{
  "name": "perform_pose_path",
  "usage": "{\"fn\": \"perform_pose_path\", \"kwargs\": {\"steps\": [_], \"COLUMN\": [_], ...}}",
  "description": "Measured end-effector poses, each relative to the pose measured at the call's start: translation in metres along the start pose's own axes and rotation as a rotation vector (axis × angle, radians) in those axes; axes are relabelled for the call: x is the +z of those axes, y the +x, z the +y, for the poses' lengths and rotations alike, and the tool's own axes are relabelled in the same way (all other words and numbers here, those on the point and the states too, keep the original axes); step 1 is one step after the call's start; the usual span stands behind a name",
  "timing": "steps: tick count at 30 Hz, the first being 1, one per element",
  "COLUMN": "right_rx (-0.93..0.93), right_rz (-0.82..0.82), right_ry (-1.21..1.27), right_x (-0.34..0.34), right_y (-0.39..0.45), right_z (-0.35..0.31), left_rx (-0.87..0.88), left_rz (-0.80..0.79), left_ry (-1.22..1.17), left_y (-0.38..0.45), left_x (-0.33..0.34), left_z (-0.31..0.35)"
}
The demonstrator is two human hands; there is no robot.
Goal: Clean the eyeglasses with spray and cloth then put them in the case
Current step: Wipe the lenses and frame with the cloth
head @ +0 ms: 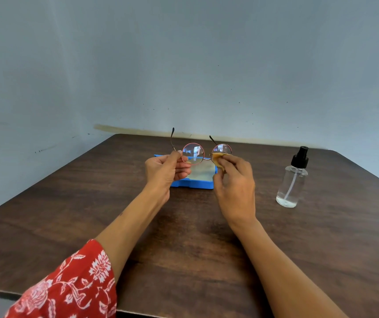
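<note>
I see the round-rimmed eyeglasses (203, 152) held up over the dark wooden table (184, 226), above the open blue case (193, 183). My left hand (164, 171) pinches the frame at its left hinge, while my right hand (234, 177) presses a small tan cloth (218, 158) onto the right lens, fingers curled round it. The spray bottle (292, 180) stands upright, well apart to the right.

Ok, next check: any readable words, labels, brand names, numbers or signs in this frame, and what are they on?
None can be read.
Spray bottle: clear body, black pump, no label visible.
Blue case: no print visible.
Eyeglasses: no marking legible on the thin frame; the lenses only show reflections.
Cloth, pinched by the right hand: plain.
Left hand holds the glasses; its red sleeve has a floral pattern, no lettering.
</note>
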State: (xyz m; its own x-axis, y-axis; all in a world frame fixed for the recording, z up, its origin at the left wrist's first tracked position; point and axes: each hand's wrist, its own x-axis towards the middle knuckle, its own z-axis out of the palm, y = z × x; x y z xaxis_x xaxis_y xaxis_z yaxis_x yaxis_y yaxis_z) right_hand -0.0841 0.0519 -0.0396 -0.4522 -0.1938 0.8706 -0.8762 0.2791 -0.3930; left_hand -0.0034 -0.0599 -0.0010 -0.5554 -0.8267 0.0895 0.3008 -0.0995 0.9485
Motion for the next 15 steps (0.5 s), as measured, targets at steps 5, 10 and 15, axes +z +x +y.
{"fn": "perform_pose_path", "kwargs": {"steps": [5, 10, 15], "right_rx": [0.128, -0.002, 0.013], "right_rz": [0.057, -0.018, -0.003], "right_ry": [0.003, 0.0, 0.01], "right_x": [-0.0057, -0.0003, -0.0012], "right_y": [0.0031, -0.0007, 0.0003], "right_z": [0.0064, -0.0014, 0.0004], "left_rx": [-0.012, -0.012, -0.016], "left_rz": [-0.005, -0.001, -0.006], "left_ry": [0.006, 0.012, 0.014], "left_y": [0.0011, 0.0001, -0.0009], "left_x": [0.0003, 0.0002, 0.0011], "left_z": [-0.0011, -0.0015, -0.0002]}}
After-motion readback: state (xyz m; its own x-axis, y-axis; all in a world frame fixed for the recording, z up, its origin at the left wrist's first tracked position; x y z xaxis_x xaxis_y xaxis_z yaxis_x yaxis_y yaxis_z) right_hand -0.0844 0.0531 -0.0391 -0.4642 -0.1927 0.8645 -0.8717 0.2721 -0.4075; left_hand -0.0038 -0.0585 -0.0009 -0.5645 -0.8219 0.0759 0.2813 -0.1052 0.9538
